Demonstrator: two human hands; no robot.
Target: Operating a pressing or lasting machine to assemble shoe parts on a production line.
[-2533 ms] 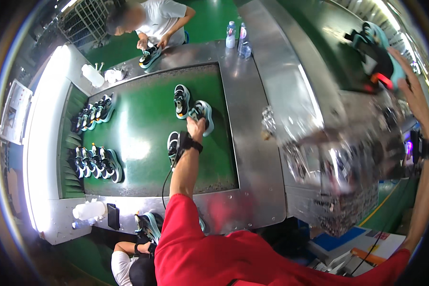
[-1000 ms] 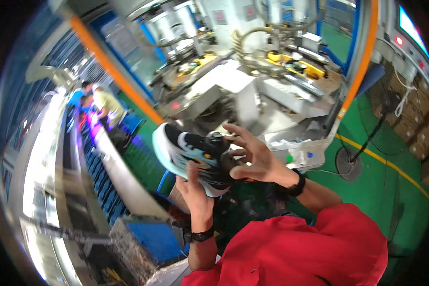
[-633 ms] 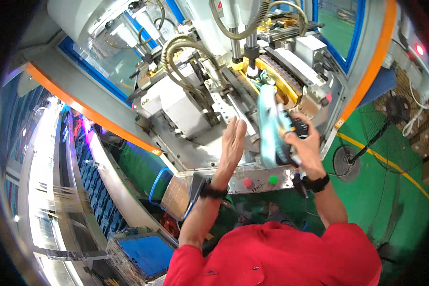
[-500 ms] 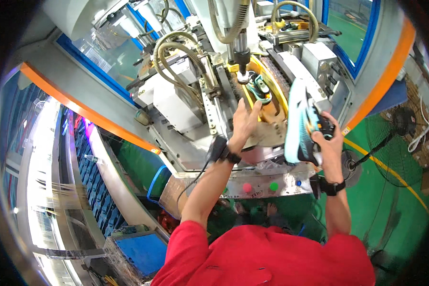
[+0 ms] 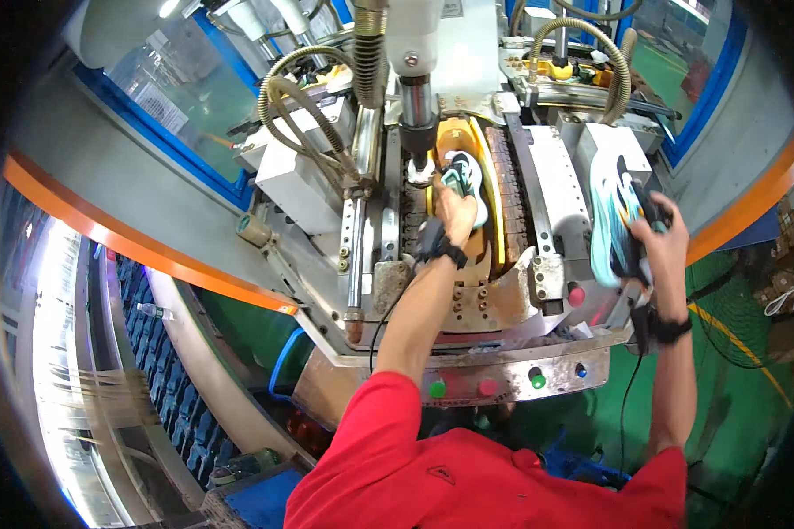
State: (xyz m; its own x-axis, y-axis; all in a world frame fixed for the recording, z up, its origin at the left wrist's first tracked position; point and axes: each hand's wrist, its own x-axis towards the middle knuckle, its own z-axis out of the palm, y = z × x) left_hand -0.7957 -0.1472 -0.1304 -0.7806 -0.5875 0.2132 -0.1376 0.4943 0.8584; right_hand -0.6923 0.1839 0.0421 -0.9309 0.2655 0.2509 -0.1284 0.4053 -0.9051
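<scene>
In the middle of the machine, a teal, white and black sneaker (image 5: pixel 478 182) sits inside a yellow-lined cavity (image 5: pixel 498 238). My left hand (image 5: pixel 454 214) is closed on its upper part, with the fingertips partly hidden. Beside that shoe stands a metal press rod with a white tip (image 5: pixel 419 172). Off to the right, my right hand (image 5: pixel 668 242) grips a second sneaker (image 5: pixel 610 220), with a pale blue sole and dark upper, held up on its side over the machine's right edge. Black bands circle both wrists.
A control panel (image 5: pixel 520 377) with green, pink and blue buttons runs along the machine's front. Ribbed hoses (image 5: pixel 309 106) arch above the metal blocks. An orange-edged frame (image 5: pixel 150 242) curves round the left, beside a blue-padded conveyor (image 5: pixel 163 348). A fan (image 5: pixel 750 300) stands at right.
My left hand has reached from the front of the cavity onto the shoe inside and closed on it. My right hand has carried the other sneaker to the right. The view has shifted.
</scene>
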